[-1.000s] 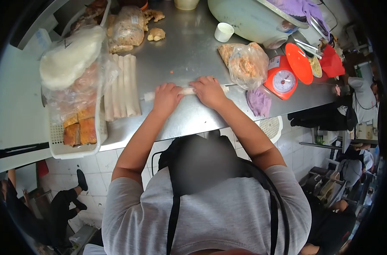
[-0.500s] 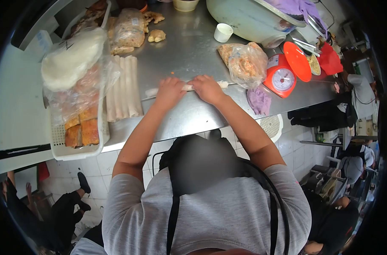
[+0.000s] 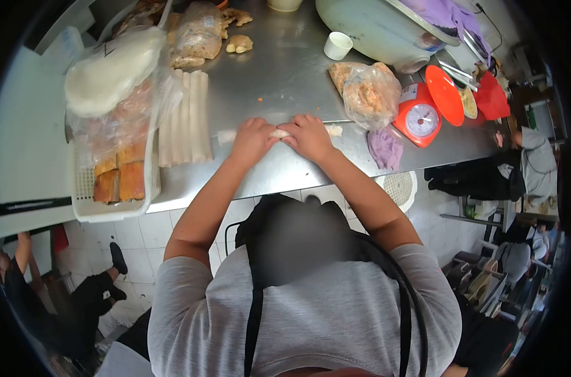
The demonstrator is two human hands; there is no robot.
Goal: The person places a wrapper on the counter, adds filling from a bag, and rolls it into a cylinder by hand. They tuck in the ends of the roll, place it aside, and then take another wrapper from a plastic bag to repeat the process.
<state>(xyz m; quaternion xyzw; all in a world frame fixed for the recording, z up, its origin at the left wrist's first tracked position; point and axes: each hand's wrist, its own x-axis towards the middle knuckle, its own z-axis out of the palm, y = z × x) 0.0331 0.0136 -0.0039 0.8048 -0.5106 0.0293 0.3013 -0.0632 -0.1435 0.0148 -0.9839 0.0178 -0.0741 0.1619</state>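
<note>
A long, thin white wrapper roll (image 3: 279, 133) lies crosswise on the steel worktop (image 3: 279, 81). My left hand (image 3: 254, 139) is curled over its left part, and my right hand (image 3: 308, 137) is curled over its right part. Both thumbs press close to each other at the roll's middle. Past my left hand the wrapper's left end (image 3: 226, 136) is flat and translucent; a crumpled right end (image 3: 334, 130) shows beyond my right hand. My fingers hide the rest. Several finished-looking pale rolls (image 3: 185, 119) lie side by side to the left.
A white basket (image 3: 148, 198) holds browned slabs (image 3: 131, 180) and a bagged stack of white sheets (image 3: 113, 72). To the right are a bag of orange-tinged filling (image 3: 370, 97), a purple cloth (image 3: 386, 149) and a red scale (image 3: 420, 119). A white cup (image 3: 338, 46) stands near a large basin (image 3: 376, 31).
My hands have come slightly closer together along the roll, with thumbs nearer at the middle. The whole view has shifted a little.
</note>
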